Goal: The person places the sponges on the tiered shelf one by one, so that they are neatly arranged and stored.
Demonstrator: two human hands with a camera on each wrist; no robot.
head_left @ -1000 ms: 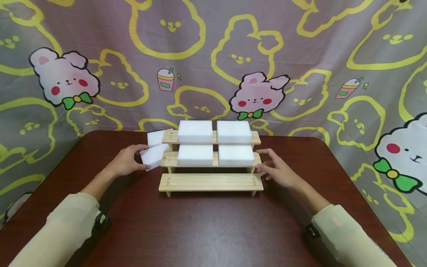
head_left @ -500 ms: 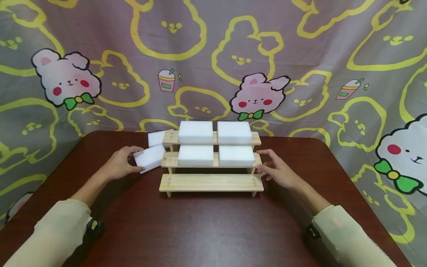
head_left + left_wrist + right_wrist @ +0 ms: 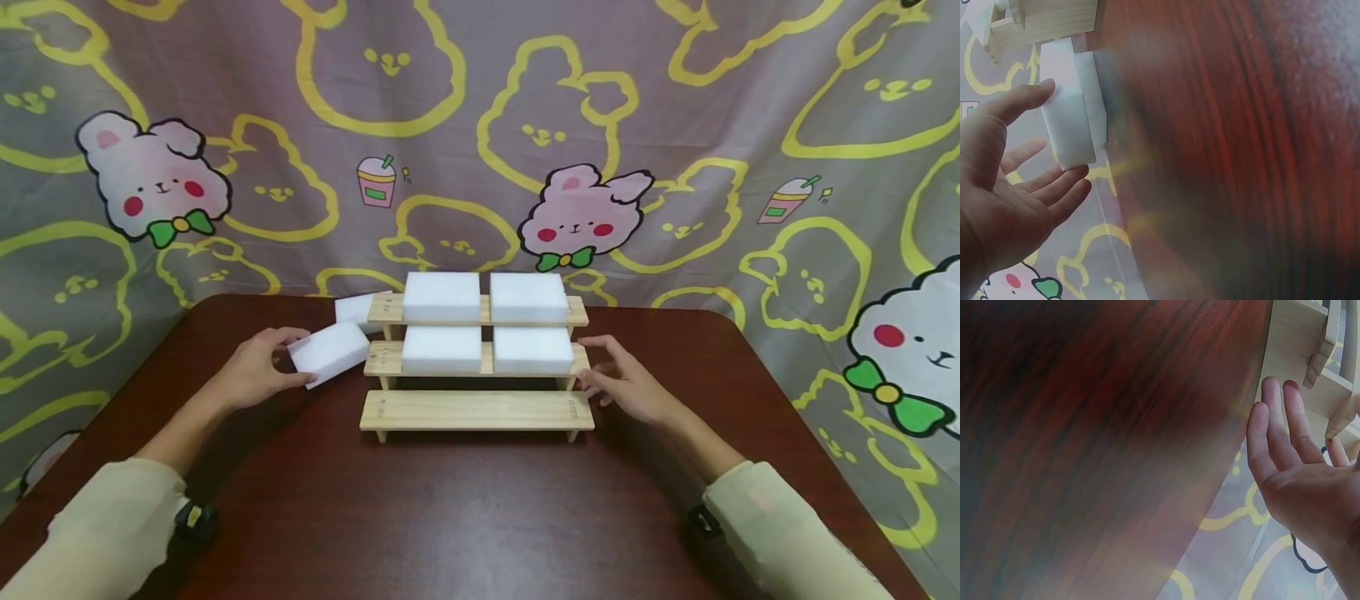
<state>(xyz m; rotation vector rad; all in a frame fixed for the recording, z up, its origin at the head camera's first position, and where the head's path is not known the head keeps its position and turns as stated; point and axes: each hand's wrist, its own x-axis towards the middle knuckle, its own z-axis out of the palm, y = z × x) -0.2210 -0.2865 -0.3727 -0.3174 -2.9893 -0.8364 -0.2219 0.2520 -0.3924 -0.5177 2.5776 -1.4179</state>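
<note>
In the head view my left hand (image 3: pixel 258 367) pinches a white foam block (image 3: pixel 330 352) by its near-left end, left of a three-tier wooden display stand (image 3: pixel 472 410). The left wrist view has the thumb on one side of that block (image 3: pixel 1065 112) and fingertips at its end. Behind it, another white foam block (image 3: pixel 356 308) lies partly hidden by the stand. My right hand (image 3: pixel 633 387) is at the stand's right side, thumb and index finger at the front and back of the middle shelf's end. Its other fingers (image 3: pixel 1277 437) extend below the shelf.
Two white foam blocks (image 3: pixel 441 296) sit on the top shelf and two more (image 3: pixel 532 350) on the middle shelf. The bottom shelf is bare wood. The stand is on a dark brown table (image 3: pixel 480 517), with a patterned curtain (image 3: pixel 450 167) behind it.
My left hand has drawn the foam block left and slightly toward me, away from the stand, uncovering more of the block behind. The right hand has stayed at the stand's end.
</note>
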